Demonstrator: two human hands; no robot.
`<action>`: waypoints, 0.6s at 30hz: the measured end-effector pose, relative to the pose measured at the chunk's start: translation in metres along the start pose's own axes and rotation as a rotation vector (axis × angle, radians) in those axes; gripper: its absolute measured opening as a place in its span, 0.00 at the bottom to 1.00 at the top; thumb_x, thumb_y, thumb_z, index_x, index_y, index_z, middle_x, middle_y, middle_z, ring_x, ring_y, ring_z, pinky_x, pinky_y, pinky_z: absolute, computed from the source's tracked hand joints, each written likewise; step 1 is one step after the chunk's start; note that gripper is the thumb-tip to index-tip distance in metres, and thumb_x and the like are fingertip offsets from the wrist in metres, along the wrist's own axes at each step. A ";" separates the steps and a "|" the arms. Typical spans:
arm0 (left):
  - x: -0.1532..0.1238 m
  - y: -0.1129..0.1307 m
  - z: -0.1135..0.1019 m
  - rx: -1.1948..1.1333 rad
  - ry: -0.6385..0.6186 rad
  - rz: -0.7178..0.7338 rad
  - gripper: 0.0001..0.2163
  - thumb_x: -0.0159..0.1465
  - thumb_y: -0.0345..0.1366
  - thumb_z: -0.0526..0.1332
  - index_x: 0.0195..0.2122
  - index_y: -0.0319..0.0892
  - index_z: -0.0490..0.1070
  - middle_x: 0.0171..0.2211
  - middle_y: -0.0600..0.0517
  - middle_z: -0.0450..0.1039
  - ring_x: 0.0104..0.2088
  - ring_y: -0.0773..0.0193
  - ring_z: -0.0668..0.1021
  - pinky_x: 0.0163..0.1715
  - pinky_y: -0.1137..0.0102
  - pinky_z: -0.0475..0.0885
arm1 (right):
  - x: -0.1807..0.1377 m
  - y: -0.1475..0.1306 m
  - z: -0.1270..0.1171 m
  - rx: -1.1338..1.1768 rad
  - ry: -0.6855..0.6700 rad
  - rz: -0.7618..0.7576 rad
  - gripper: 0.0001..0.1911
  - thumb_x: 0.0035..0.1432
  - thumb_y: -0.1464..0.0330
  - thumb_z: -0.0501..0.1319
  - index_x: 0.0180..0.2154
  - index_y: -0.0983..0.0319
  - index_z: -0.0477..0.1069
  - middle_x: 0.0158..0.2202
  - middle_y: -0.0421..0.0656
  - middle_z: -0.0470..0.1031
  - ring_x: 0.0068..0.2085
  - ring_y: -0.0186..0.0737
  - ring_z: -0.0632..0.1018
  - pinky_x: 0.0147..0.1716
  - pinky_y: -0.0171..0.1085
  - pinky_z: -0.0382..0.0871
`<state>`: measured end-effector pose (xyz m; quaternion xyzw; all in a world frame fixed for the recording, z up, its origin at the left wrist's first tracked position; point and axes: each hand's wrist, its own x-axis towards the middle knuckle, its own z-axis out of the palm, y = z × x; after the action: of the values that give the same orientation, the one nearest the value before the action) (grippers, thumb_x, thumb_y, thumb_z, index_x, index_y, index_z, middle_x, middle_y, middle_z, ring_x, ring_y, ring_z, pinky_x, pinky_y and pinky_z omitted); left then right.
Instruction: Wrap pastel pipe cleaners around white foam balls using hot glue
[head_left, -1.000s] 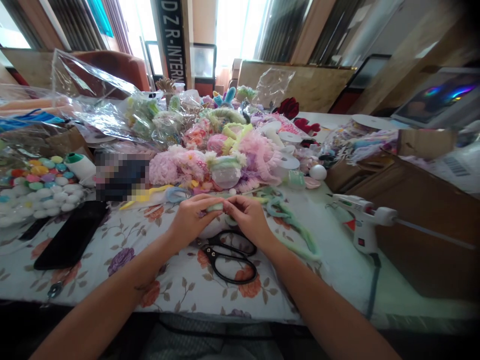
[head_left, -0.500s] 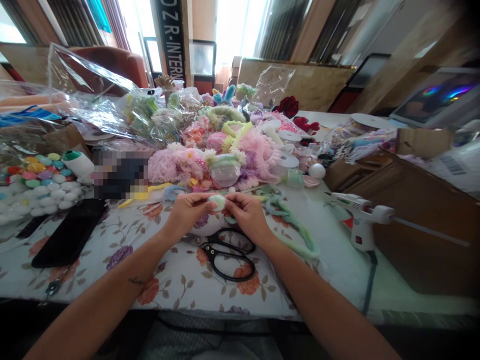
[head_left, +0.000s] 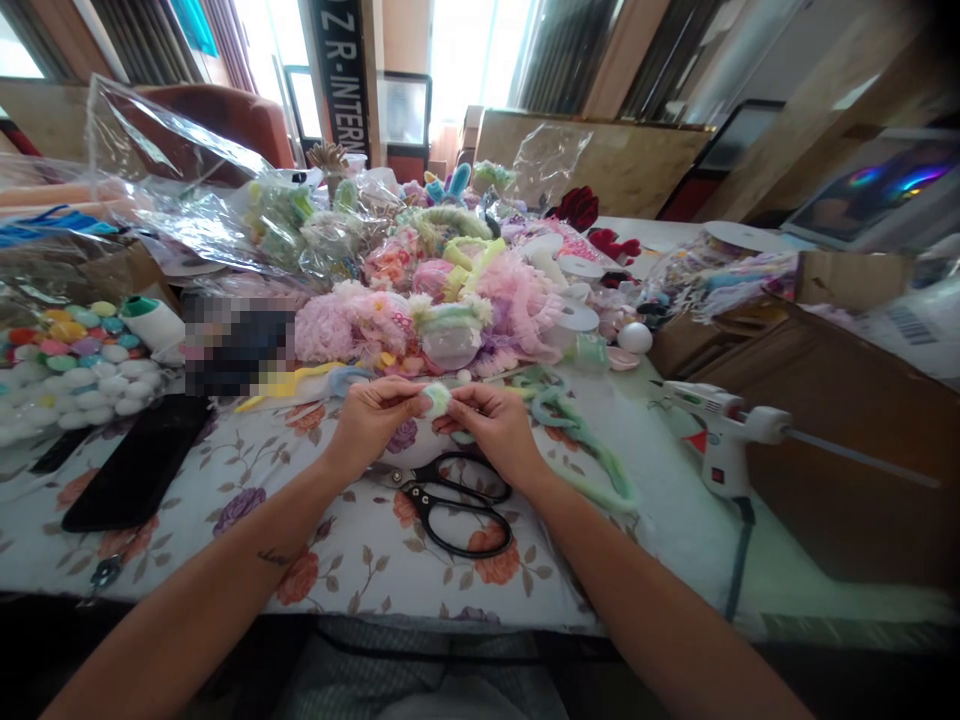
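Between my two hands is a small pale-green fuzzy piece, round and soft-looking, perhaps rolled chenille stem. My left hand pinches its left side between thumb and fingers. On the other side my right hand grips it with thumb and fingertips, which partly cover it. Black-handled scissors lie on the flowered cloth just below my hands, their blades towards the left and partly under my left wrist. Beyond my right hand curls a length of fluffy green chenille stem.
A heap of pink, yellow and green fluffy craft materials fills the table's middle. At right stand a white glue gun and a cardboard box. A black phone and a bag of pompoms lie at left.
The green fuzzy piece has turned slightly between my fingertips, showing a less round outline. Both hands stay in nearly the same place, still pinching it.
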<state>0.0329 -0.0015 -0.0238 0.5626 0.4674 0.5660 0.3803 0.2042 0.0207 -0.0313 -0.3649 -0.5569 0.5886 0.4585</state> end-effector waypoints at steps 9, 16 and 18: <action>0.003 0.000 -0.002 -0.033 -0.004 -0.047 0.18 0.59 0.46 0.64 0.44 0.39 0.79 0.41 0.45 0.78 0.37 0.61 0.78 0.37 0.69 0.76 | -0.001 -0.001 0.001 0.082 0.082 0.057 0.15 0.45 0.58 0.71 0.28 0.63 0.76 0.23 0.41 0.78 0.25 0.36 0.79 0.28 0.35 0.78; 0.004 -0.003 -0.004 0.051 -0.205 0.048 0.13 0.54 0.41 0.70 0.38 0.41 0.81 0.38 0.45 0.76 0.33 0.64 0.77 0.26 0.74 0.73 | -0.007 -0.001 -0.001 0.069 -0.005 0.082 0.15 0.47 0.58 0.70 0.28 0.63 0.75 0.22 0.40 0.78 0.24 0.34 0.78 0.26 0.34 0.76; 0.003 -0.001 -0.003 -0.009 -0.164 -0.010 0.14 0.52 0.42 0.70 0.36 0.39 0.81 0.32 0.47 0.77 0.27 0.66 0.76 0.26 0.72 0.73 | -0.008 0.000 0.000 0.045 0.006 0.019 0.14 0.46 0.60 0.71 0.31 0.62 0.76 0.23 0.39 0.78 0.25 0.35 0.78 0.28 0.34 0.75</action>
<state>0.0301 0.0014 -0.0242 0.6032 0.4348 0.5181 0.4227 0.2070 0.0137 -0.0315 -0.3617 -0.5384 0.6044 0.4627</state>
